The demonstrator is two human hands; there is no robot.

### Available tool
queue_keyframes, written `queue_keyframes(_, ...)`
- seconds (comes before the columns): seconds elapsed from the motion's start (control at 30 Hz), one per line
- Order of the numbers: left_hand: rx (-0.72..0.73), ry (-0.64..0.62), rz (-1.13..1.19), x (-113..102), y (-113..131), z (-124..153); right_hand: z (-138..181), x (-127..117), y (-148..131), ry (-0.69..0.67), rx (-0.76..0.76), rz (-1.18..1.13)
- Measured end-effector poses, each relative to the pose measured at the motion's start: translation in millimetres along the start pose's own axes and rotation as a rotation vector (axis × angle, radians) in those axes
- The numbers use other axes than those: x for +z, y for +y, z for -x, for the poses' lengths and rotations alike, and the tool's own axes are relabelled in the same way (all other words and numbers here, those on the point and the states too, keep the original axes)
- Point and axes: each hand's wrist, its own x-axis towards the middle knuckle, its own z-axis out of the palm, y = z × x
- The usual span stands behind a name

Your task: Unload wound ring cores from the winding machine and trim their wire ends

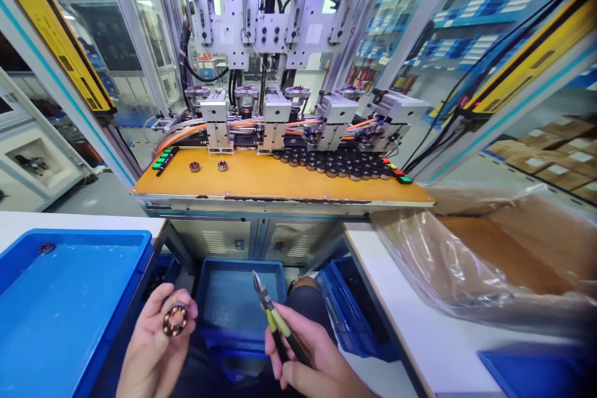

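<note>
The person's left hand (153, 342) is below the orange table (261, 183), close to the camera. Its fingers curl loosely around a small round ring (175, 319) with shiny copper bits inside. The ring faces up toward the person.

The right hand (312, 360) is below the table too, a little to the right of the left hand. It is closed around the green handles of a pair of cutters (273, 317). The tips point up and are pressed together. They are near the ring but do not touch it, so no snip on this ring seems to have started.

Most of the work looks like it is left to do. A big bunch of dark rings (336, 165) sits on the right part of the table, and two rings (194, 166) sit apart on its left part. Only one ring (46, 248) lies in the blue tray (69, 298), which is below and left of the table. The blue bin (233, 305) under the table, between the hands, looks bare inside.
</note>
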Motion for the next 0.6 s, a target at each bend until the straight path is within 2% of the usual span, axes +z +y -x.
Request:
queue_keyframes(0.1,-0.073,0.001,0.094,8,2,-1,1,2,0,0.047,0.010,-0.010)
queue_keyframes(0.17,-0.131,0.095,0.122,14,5,0,1,1,1,0.041,0.008,-0.009)
queue_keyframes(0.2,-0.173,0.190,0.146,17,6,0,1,1,1,0.026,0.006,-0.010)
queue_keyframes(0.3,-0.356,0.581,0.245,29,11,-1,1,-3,8,0.002,-0.004,-0.024)
queue_keyframes(0.37,-0.422,0.747,0.279,36,13,-3,1,-5,15,0.005,-0.015,-0.035)
queue_keyframes(0.43,-0.427,0.781,0.279,38,14,-5,2,-6,21,-0.004,-0.018,-0.035)
queue_keyframes(0.5,-0.431,0.760,0.276,35,13,-6,2,-8,21,-0.021,-0.001,-0.022)
queue_keyframes(0.57,-0.456,0.720,0.266,29,12,-5,-1,-11,7,-0.011,-0.052,0.139)
queue_keyframes(0.6,-0.468,0.694,0.256,25,12,-4,-6,-14,-6,0.008,-0.135,0.315)
